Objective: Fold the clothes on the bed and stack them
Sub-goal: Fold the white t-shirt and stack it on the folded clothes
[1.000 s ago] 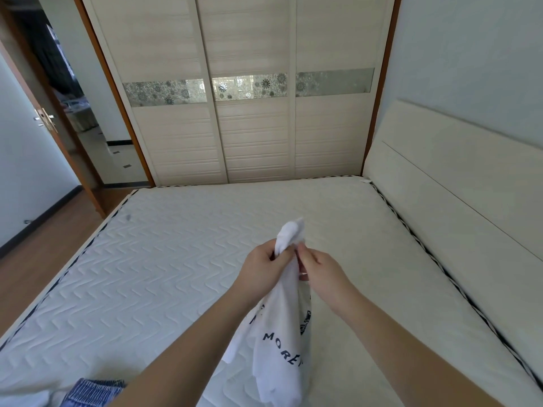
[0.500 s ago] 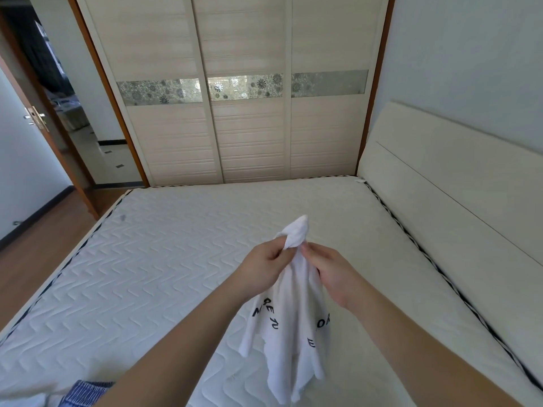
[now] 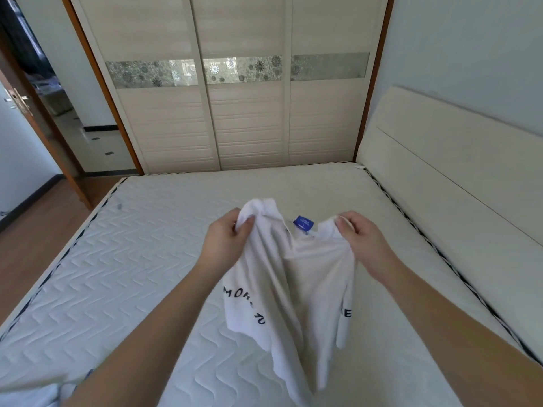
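Two bare forearms, no sleeves in view, left hand [image 3: 224,245], right hand [image 3: 363,240], no rings or watch

White shirt [image 3: 293,277] with dark lettering and blue label [image 3: 303,223]; cream wave-quilted mattress [image 3: 132,259]; possibly blue striped cloth [image 3: 88,374] lower left.

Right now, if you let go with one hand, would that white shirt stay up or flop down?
Probably flop: the white shirt already sags in folds between the left hand and right hand. It looks light, since fingertip pinches hold it up. It shouldn't slide far on the mattress.
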The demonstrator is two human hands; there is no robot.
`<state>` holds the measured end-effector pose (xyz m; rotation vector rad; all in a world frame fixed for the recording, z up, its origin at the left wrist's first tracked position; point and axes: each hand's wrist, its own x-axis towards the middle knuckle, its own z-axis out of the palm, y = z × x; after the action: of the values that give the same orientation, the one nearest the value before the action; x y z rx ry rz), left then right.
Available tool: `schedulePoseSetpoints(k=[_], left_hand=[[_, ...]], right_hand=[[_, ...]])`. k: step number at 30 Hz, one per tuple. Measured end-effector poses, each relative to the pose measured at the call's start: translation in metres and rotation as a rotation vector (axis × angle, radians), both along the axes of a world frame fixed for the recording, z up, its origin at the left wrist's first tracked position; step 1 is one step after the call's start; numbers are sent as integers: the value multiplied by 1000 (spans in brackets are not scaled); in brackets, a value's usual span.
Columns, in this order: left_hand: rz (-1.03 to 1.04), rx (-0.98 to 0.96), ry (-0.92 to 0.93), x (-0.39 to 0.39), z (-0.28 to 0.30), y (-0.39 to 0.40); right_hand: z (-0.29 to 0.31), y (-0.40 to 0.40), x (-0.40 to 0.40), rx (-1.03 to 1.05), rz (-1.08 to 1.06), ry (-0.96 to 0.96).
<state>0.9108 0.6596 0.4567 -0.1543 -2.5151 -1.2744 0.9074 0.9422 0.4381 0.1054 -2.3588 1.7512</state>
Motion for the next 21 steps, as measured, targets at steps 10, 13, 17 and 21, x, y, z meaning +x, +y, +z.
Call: schedulePoseSetpoints(k=[10,13,17,21], left_hand=[[-60,-141,-27,-13,-21,-52],[-121,-109,-49,-10,-20,-52],[-132,-124,-75,-5,-13,-51],[-127,-117,-85,4,-3,-40]], right_hand=[[2,64,12,176,-140,11],[0,71,14,248,-155,45],[-4,85,15,317,-158,68],[0,106,19,308,-60,63]])
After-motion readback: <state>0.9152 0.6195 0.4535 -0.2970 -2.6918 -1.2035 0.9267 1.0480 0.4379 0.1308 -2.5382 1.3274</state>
